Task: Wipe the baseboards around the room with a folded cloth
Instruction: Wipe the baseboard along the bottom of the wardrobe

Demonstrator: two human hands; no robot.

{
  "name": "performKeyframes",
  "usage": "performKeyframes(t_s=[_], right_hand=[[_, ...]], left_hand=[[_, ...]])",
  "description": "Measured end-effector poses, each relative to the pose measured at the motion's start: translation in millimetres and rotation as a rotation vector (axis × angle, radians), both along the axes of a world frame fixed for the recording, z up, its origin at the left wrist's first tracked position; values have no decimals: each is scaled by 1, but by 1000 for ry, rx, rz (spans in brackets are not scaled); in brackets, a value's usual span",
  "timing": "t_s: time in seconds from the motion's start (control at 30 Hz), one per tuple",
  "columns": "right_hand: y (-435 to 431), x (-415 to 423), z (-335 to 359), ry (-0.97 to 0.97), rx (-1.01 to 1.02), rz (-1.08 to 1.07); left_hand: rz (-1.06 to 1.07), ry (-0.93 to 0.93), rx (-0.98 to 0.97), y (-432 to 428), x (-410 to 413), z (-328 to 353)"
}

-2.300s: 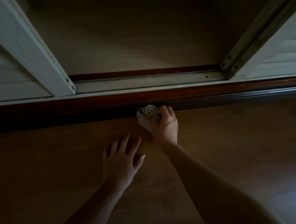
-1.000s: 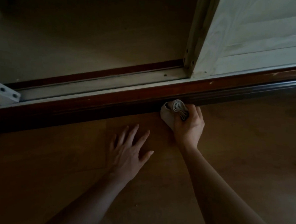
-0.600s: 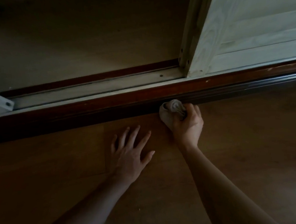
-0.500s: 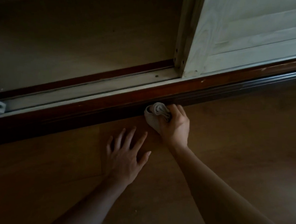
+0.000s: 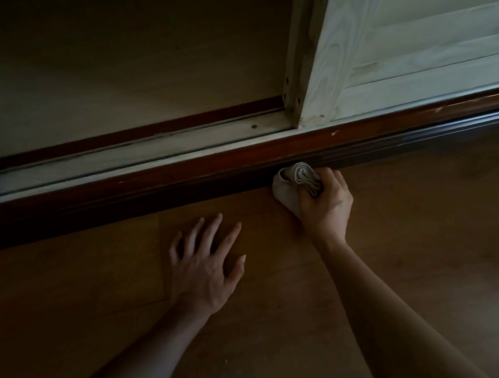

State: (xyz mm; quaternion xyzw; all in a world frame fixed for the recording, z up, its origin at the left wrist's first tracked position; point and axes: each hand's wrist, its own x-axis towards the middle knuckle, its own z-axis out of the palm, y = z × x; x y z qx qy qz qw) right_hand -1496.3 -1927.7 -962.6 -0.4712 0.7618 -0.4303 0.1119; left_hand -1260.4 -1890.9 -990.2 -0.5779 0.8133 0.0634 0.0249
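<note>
A dark red-brown baseboard [image 5: 202,180] runs diagonally across the view, from lower left to upper right. A pale folded cloth [image 5: 294,181] is pressed against its lower face where it meets the floor. My right hand [image 5: 324,203] grips the cloth, fingers curled round the bundle. My left hand [image 5: 206,262] lies flat on the wooden floor to the left and nearer me, fingers spread, holding nothing.
Above the baseboard lies a pale sliding-door track [image 5: 163,151] with an open, dim wardrobe interior [image 5: 133,65] behind it. A whitewashed louvred door [image 5: 411,61] stands at the upper right. Brown wooden floor [image 5: 416,213] fills the lower part of the view.
My right hand has slid the cloth back and forth along the baseboard and now sits further right than half a second ago. My left hand stays flat on the floor.
</note>
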Motion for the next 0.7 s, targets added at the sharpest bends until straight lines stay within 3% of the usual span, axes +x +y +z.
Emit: performKeyframes(t_s=[0.13,0.3,0.57,0.7], right_hand=[[1,3,-1,-8,8,-90],[-2,7,0,33,-7,89],[0,-60,-6,27,75,-241],[0,-55,-7,34,59,-191]], left_hand=[[-1,-2,-14,0,2,-2],[5,4,-6,0,1,-1],[-4,38,-11,1,3,1],[-3,44,-10,2,3,3]])
